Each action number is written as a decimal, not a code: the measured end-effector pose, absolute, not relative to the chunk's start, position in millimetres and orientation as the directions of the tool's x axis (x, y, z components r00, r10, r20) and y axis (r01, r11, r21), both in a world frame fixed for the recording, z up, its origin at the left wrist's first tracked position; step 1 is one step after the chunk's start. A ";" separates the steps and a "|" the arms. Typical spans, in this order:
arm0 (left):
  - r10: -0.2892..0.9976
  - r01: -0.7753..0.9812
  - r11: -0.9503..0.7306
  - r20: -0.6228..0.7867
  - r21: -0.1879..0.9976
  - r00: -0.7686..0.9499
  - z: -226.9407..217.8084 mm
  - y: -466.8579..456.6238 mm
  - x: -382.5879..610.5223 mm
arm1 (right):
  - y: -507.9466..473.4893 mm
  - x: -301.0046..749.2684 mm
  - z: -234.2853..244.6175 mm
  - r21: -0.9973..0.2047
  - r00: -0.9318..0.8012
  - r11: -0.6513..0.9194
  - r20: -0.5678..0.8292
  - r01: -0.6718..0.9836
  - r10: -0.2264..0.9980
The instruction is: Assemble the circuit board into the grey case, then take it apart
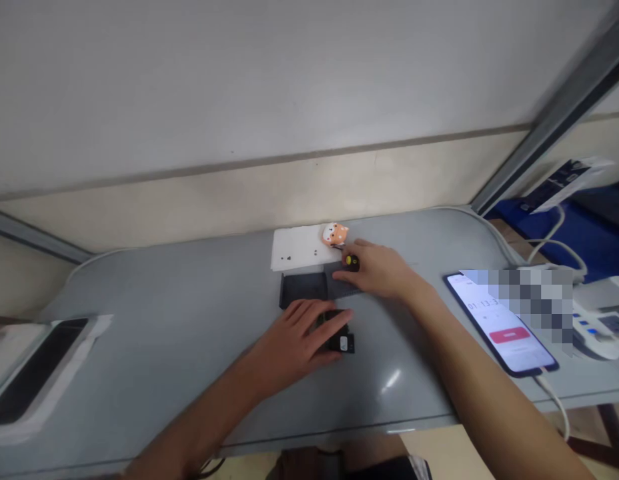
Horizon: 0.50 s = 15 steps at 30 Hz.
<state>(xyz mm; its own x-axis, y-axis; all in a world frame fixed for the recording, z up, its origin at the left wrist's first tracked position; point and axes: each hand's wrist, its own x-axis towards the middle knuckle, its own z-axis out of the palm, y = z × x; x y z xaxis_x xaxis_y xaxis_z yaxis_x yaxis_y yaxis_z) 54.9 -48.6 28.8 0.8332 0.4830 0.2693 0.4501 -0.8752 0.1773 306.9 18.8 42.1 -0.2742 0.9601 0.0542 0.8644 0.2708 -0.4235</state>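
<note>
My left hand (299, 333) is on a small black device part (345, 328) with a white label, thumb and fingers around its left side; part of it is hidden under the fingers. Just beyond lies an open black plastic case half (303, 288), hollow side up. My right hand (377, 269) is closed round a short black-and-yellow screwdriver (353, 262); its shaft points toward the back and is only partly visible. Below that hand lies a dark flat cover (338, 285), partly covered by the fingers.
A white paper sheet (294, 247) with several tiny dark screws lies at the back, beside an orange-and-white animal-faced object (334, 233). On the right, a phone (499, 327) with a cable shows a timer, near a white power strip (604, 327). A dark panel (39, 370) lies far left.
</note>
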 end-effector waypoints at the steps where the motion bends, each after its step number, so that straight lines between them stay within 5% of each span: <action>1: 0.495 0.459 -0.868 0.270 0.188 0.826 27.3 -49.2 56.0 | 17.6 306.6 41.9 -0.423 -0.278 0.283 0.074 0.861 0.958; 10: 0.545 0.474 -0.826 0.217 0.305 0.810 30.4 -33.2 54.9 | 16.5 305.8 36.9 -0.454 -0.256 0.306 0.169 0.837 0.952; 15: 0.721 0.662 -0.687 0.389 0.299 0.573 26.9 -5.3 31.1 | 19.0 303.3 34.0 -0.404 -0.276 0.311 0.144 0.860 0.950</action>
